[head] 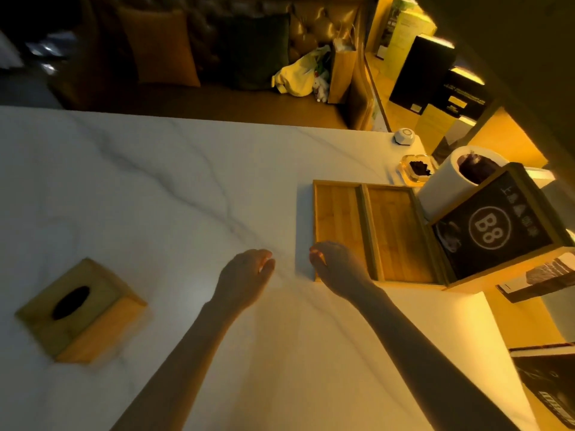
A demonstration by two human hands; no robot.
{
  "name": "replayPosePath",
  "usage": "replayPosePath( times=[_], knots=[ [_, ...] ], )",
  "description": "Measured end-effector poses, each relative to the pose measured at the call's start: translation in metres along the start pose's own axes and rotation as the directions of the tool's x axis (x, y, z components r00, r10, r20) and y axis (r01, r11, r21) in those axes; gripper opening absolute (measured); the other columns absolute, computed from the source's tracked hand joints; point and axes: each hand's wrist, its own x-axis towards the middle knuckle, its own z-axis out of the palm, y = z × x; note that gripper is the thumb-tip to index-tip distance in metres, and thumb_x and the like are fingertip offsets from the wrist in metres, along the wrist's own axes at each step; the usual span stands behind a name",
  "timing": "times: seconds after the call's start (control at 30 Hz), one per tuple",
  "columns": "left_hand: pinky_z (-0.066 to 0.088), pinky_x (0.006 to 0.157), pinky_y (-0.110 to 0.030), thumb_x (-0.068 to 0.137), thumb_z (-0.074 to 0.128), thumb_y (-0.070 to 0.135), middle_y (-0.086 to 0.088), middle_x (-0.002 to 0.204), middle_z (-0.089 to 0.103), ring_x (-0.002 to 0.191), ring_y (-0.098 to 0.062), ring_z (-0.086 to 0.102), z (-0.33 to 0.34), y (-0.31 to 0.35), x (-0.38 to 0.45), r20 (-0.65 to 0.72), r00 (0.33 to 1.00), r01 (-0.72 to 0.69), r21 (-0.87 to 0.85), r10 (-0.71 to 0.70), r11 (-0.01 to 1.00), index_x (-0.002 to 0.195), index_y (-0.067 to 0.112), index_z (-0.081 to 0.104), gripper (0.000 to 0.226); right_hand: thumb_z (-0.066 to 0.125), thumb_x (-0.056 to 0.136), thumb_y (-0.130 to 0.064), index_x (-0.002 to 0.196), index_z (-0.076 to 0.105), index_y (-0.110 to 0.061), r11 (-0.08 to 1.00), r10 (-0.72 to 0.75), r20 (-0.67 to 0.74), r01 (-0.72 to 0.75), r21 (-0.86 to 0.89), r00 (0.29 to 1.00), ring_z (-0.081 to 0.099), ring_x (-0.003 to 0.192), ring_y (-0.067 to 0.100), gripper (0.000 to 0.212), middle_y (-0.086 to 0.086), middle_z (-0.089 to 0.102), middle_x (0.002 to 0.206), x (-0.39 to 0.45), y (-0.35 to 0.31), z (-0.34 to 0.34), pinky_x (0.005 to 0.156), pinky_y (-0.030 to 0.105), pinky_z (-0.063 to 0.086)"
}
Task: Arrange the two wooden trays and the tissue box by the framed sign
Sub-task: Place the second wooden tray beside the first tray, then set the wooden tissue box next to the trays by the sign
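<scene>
Two flat wooden trays (373,231) are lying side by side on the smooth white marble table (155,181).
The right hand (337,265) is curling loosely over the near left tray corner, the left hand (245,275) is hovering empty, and the square wooden tissue box (81,309) is sitting far left.

Two shallow wooden trays, the left tray (337,217) and the right tray (398,231), lay flat, side by side and touching, against the framed sign (494,227). The wooden tissue box (79,309) sat well apart, far left, its oval slot upward.

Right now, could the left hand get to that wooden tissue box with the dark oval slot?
Probably yes. The left hand is empty, and only bare marble table lies between it and the wooden tissue box off to its left.
</scene>
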Motion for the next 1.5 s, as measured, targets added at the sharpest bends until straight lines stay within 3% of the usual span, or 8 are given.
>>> replayPosePath(
  times=[0.27, 0.53, 0.67, 0.8, 0.9, 1.0, 1.33, 1.5],
  knots=[
    [0.052, 0.063, -0.044, 0.087, 0.033, 0.033, -0.015, 0.08, 0.068, 0.069, -0.03, 0.061, -0.082, -0.09, -0.042, -0.389, 0.92, 0.077, 0.047, -0.052, 0.996, 0.089, 0.006, 0.063, 0.041, 0.039, 0.094, -0.019, 0.098, 0.064, -0.004, 0.96, -0.276, -0.011, 0.276, 0.053, 0.961, 0.06, 0.089, 0.027, 0.029, 0.014, 0.068, 0.097, 0.027, -0.119, 0.035, 0.075, 0.034, 0.045],
    [0.045, 0.077, -0.037, 0.091, 0.043, 0.021, -0.02, 0.117, 0.058, 0.101, -0.034, 0.056, -0.11, -0.184, -0.101, -0.544, 0.792, 0.311, -0.031, -0.277, 0.95, 0.112, 0.002, 0.054, 0.031, 0.034, 0.097, -0.027, 0.125, 0.051, -0.015, 0.956, -0.26, 0.087, 0.243, 0.167, 0.962, 0.05, 0.117, 0.019, 0.035, 0.005, 0.059, 0.126, 0.019, -0.201, 0.12, 0.096, 0.032, 0.039],
    [0.029, 0.106, -0.05, 0.089, 0.048, 0.021, -0.022, 0.145, 0.031, 0.133, -0.037, 0.029, -0.107, -0.224, -0.121, -0.523, 0.727, 0.485, -0.067, -0.444, 0.872, 0.133, 0.004, 0.033, 0.05, 0.029, 0.097, -0.038, 0.144, 0.02, -0.016, 0.953, -0.236, 0.327, 0.152, 0.261, 0.915, 0.024, 0.139, 0.018, 0.053, 0.004, 0.029, 0.152, 0.006, -0.218, 0.155, 0.111, 0.033, 0.02],
    [0.016, 0.113, -0.042, 0.09, 0.047, 0.029, -0.011, 0.154, 0.01, 0.14, -0.026, 0.012, -0.105, -0.241, -0.132, -0.308, 0.681, 0.476, -0.504, -0.664, 0.721, 0.142, 0.012, 0.008, 0.067, 0.028, 0.095, -0.045, 0.146, 0.004, -0.014, 0.91, -0.194, 0.463, -0.017, 0.414, 0.865, 0.01, 0.143, 0.018, 0.064, 0.002, 0.009, 0.157, -0.003, -0.233, 0.171, 0.114, 0.032, 0.01],
    [0.025, 0.107, -0.039, 0.09, 0.046, 0.03, -0.006, 0.151, 0.022, 0.136, -0.025, 0.024, -0.111, -0.243, -0.134, -0.167, 0.664, 0.439, -0.701, -0.729, 0.561, 0.142, 0.019, 0.011, 0.063, 0.029, 0.095, -0.045, 0.146, 0.009, -0.014, 0.865, -0.151, 0.487, -0.123, 0.486, 0.861, 0.023, 0.139, 0.023, 0.063, 0.006, 0.021, 0.154, -0.007, -0.244, 0.179, 0.111, 0.036, 0.02],
    [0.04, 0.092, -0.038, 0.092, 0.044, 0.024, -0.007, 0.121, 0.054, 0.115, -0.028, 0.047, -0.114, -0.249, -0.137, -0.149, 0.656, 0.348, -0.81, -0.74, 0.472, 0.126, 0.013, 0.041, 0.036, 0.031, 0.094, -0.044, 0.141, 0.019, -0.011, 0.849, -0.117, 0.45, -0.145, 0.507, 0.885, 0.037, 0.129, 0.027, 0.059, 0.009, 0.036, 0.146, -0.01, -0.254, 0.184, 0.103, 0.037, 0.033],
    [0.047, 0.087, -0.045, 0.087, 0.05, 0.022, -0.002, 0.086, 0.062, 0.093, -0.028, 0.06, -0.116, -0.219, -0.124, -0.232, 0.694, 0.338, -0.731, -0.682, 0.593, 0.084, 0.033, 0.057, 0.014, 0.035, 0.095, -0.04, 0.121, 0.042, -0.01, 0.776, -0.038, 0.331, -0.181, 0.604, 0.943, 0.052, 0.104, 0.027, 0.041, 0.011, 0.055, 0.119, -0.015, -0.238, 0.158, 0.083, 0.035, 0.039],
    [0.047, 0.084, -0.041, 0.087, 0.05, 0.024, -0.005, 0.087, 0.065, 0.089, -0.025, 0.06, -0.105, -0.178, -0.102, -0.24, 0.781, 0.298, -0.667, -0.576, 0.682, 0.093, 0.021, 0.059, 0.011, 0.039, 0.094, -0.038, 0.11, 0.048, -0.01, 0.781, 0.032, 0.163, -0.127, 0.612, 0.986, 0.054, 0.073, 0.02, 0.034, 0.01, 0.061, 0.098, -0.018, -0.2, 0.124, 0.064, 0.033, 0.041]
  ],
)
